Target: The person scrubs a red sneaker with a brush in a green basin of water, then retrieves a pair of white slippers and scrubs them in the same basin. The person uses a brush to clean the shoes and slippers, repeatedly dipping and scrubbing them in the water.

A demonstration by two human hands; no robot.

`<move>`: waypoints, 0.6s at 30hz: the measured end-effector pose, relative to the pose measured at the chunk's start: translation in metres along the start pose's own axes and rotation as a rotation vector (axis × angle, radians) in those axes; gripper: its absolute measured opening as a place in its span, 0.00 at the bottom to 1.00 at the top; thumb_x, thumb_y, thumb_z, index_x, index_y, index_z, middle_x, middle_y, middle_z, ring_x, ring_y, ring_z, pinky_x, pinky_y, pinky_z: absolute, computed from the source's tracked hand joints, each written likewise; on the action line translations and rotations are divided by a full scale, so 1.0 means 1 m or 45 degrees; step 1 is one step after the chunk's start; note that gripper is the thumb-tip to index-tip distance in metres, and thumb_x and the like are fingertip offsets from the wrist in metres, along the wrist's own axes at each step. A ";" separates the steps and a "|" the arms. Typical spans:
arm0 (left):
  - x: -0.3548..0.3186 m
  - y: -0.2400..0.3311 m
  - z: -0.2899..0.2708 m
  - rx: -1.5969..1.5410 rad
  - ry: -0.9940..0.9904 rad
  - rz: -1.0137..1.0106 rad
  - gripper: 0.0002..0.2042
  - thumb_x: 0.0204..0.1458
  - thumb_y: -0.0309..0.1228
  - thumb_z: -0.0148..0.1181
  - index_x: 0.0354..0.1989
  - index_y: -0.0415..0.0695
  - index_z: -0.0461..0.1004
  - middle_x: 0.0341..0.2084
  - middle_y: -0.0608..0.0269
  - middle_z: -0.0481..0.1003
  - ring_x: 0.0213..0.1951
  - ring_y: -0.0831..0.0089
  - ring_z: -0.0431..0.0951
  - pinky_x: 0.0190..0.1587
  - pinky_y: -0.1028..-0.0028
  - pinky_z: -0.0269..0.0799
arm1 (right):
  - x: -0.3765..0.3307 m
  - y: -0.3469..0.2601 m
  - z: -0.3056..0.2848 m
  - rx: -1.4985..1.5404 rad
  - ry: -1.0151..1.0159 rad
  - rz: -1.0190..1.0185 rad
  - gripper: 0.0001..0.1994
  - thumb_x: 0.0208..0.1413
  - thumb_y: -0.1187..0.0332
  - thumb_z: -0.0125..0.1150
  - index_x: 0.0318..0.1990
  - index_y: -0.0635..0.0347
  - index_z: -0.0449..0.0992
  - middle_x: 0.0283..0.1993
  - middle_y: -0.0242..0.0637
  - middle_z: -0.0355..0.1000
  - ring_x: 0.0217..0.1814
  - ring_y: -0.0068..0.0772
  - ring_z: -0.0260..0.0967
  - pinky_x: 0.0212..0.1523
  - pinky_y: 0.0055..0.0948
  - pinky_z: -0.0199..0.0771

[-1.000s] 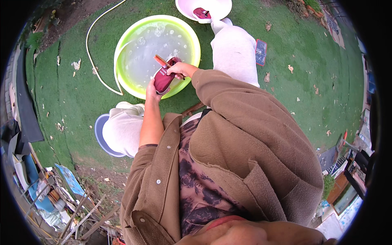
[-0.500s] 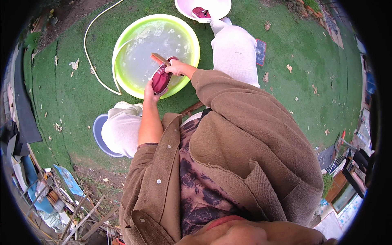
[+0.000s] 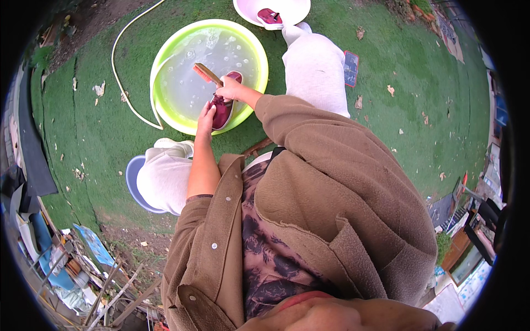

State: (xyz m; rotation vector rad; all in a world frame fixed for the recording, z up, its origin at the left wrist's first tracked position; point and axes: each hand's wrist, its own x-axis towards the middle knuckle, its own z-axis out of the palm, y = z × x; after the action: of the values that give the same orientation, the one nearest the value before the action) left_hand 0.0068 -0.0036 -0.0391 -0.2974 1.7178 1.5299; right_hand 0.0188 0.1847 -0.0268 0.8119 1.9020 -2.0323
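Note:
Over the near side of a lime-green basin (image 3: pixel 263 60) of cloudy, bubbly water, a burgundy shoe (image 3: pixel 222 114) with a pale sole edge is held at a tilt. My left hand (image 3: pixel 206 117) is closed on the shoe's near left side. In my right hand (image 3: pixel 228 89) is the handle of a wooden scrub brush (image 3: pixel 206 73), its orange-pink bristles pointing down to the left, off the shoe. That hand lies across the middle of the shoe and hides part of it; whether it also grips the shoe I cannot tell.
A cream hose (image 3: pixel 114 62) curves over the left rim into the basin. Beyond my right leg, a pale pink basin (image 3: pixel 301 12) holds another burgundy shoe (image 3: pixel 269 17). A blue tub (image 3: pixel 133 175) stands beside my left leg. Dry leaves dot the green turf; clutter lies lower left.
The brush has swung left and its bristles have turned downward. The shoe has tipped, with its far end shifted slightly up. My left hand has moved a little up along its side.

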 end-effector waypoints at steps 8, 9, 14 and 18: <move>0.005 -0.010 0.008 0.953 0.243 0.555 0.37 0.37 0.53 0.73 0.50 0.38 0.73 0.41 0.48 0.78 0.44 0.61 0.79 0.50 0.65 0.72 | -0.019 -0.012 0.016 0.103 -0.153 0.054 0.08 0.47 0.71 0.59 0.31 0.66 0.70 0.22 0.35 0.66 0.16 0.23 0.63 0.15 0.25 0.65; 0.003 -0.011 0.009 1.024 0.295 0.543 0.37 0.37 0.53 0.73 0.49 0.36 0.73 0.42 0.47 0.78 0.44 0.61 0.79 0.49 0.65 0.73 | -0.021 -0.013 0.018 0.078 -0.199 0.071 0.10 0.47 0.71 0.59 0.35 0.66 0.68 0.23 0.36 0.67 0.18 0.24 0.64 0.16 0.27 0.66; -0.001 -0.004 0.007 1.042 0.243 0.305 0.35 0.35 0.55 0.73 0.43 0.36 0.76 0.35 0.48 0.80 0.38 0.61 0.82 0.43 0.65 0.75 | -0.024 -0.014 0.027 0.020 -0.237 -0.020 0.11 0.46 0.73 0.59 0.38 0.65 0.68 0.25 0.35 0.68 0.20 0.25 0.66 0.22 0.28 0.70; 0.004 -0.004 0.009 0.925 0.155 0.299 0.38 0.33 0.53 0.74 0.49 0.36 0.73 0.41 0.46 0.79 0.44 0.56 0.80 0.47 0.62 0.74 | -0.020 -0.016 0.030 -0.052 -0.277 -0.044 0.11 0.46 0.74 0.59 0.37 0.66 0.69 0.25 0.37 0.71 0.24 0.27 0.73 0.26 0.30 0.74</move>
State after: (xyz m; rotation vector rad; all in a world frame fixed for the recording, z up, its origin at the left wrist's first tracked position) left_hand 0.0102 0.0053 -0.0440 0.1972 2.3340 0.9502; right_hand 0.0202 0.1536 -0.0028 0.5272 1.8409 -2.0028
